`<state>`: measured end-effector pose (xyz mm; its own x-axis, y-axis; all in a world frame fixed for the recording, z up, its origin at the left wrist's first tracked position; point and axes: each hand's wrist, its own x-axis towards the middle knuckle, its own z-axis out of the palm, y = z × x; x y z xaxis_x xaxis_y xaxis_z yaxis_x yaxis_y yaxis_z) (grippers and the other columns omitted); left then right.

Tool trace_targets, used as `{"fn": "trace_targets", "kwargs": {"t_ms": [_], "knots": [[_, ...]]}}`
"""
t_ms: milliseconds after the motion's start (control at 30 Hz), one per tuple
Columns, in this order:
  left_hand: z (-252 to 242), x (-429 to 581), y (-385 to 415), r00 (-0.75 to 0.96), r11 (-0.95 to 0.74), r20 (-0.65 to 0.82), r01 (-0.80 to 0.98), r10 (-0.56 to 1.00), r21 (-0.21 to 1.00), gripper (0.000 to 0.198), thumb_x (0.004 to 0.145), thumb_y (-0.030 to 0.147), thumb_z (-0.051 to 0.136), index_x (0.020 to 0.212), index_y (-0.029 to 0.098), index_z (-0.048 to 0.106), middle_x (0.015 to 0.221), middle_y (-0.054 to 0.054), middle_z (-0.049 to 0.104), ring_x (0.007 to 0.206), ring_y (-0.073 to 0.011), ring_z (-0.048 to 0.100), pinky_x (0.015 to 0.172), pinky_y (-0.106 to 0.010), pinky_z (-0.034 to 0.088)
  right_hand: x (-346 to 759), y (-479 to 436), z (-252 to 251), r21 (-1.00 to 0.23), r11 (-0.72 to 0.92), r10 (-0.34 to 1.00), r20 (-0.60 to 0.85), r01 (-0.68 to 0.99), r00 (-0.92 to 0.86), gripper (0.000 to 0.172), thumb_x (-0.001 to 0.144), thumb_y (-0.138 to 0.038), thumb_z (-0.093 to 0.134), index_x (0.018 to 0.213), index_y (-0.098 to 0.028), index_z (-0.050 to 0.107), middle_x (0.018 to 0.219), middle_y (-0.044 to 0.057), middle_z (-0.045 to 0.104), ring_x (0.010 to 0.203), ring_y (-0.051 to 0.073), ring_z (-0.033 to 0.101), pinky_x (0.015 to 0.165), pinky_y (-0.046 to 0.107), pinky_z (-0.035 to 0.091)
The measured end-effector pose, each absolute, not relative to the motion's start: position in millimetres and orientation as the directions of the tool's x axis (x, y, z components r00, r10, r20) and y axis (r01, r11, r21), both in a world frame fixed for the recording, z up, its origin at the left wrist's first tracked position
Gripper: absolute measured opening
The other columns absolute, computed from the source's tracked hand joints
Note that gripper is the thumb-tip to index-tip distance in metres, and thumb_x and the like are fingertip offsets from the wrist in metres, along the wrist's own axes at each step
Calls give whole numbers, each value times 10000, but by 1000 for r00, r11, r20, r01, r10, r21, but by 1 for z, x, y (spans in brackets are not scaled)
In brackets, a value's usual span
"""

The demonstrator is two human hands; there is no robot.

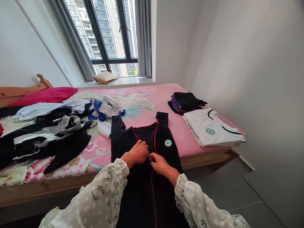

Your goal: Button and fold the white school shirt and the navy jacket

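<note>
A black cardigan [140, 183] with red trim and a round green-and-white badge [168, 143] lies front up over the bed's near edge, its lower part reaching down toward me. Both my hands are at its front, just below the V-neck. My left hand [139, 152] is closed on the cardigan's front edge. Close beside it, my right hand [159, 163] pinches the red-trimmed edge between thumb and fingers. Whatever small fastening may lie between the fingertips is hidden. One dark sleeve [162, 118] shows beyond the collar.
Loose clothes [52, 133] are heaped on the bed's left side, near a red pillow [47, 95]. Folded white shirts [211, 128] and a dark folded stack [186, 101] sit at the right. A beige folded item [105, 77] rests on the window sill [128, 80].
</note>
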<state>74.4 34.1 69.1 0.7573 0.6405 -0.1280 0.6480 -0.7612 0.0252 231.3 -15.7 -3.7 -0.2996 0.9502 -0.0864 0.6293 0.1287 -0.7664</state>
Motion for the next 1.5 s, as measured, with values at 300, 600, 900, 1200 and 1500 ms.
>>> {"fn": "trace_targets", "kwargs": {"t_ms": [300,600,900,1200,1500], "knots": [[65,69,27,716,-713,-160,696,679,91,284,693,174,584,976,197,592,915,-45,657,915,-209,573,884,-377,353,227,-7,-3,-846,70,964,-78,528,-253,374,657,-15,511,990,-161,599,996,57,648,901,170,598,822,281,456],[77,65,26,704,-696,-136,710,697,108,56,748,236,574,771,224,624,748,-1,652,819,-179,582,778,-302,388,226,-13,9,-888,-22,926,-191,459,-325,261,809,-235,481,1028,-194,617,646,-35,607,388,74,479,401,191,415],[78,54,24,668,-656,-76,743,741,131,87,793,236,534,761,211,611,766,3,653,748,-146,596,697,-245,409,218,-19,11,-733,7,961,-183,680,-208,193,765,-221,488,750,-209,680,586,4,610,536,155,590,542,253,428],[69,41,43,546,-561,128,809,828,175,145,854,237,485,834,196,623,837,-27,620,850,-158,576,824,-285,414,249,-73,-12,-576,131,985,-13,807,-169,234,746,-118,506,926,-217,618,944,43,636,808,163,622,718,254,430],[39,74,-16,367,-440,331,879,869,182,224,912,237,384,935,242,607,951,-60,596,981,-214,504,902,-403,325,252,-48,-13,-554,-30,999,-40,832,9,108,750,-285,582,792,-200,529,720,15,589,659,172,599,604,271,409]]}}
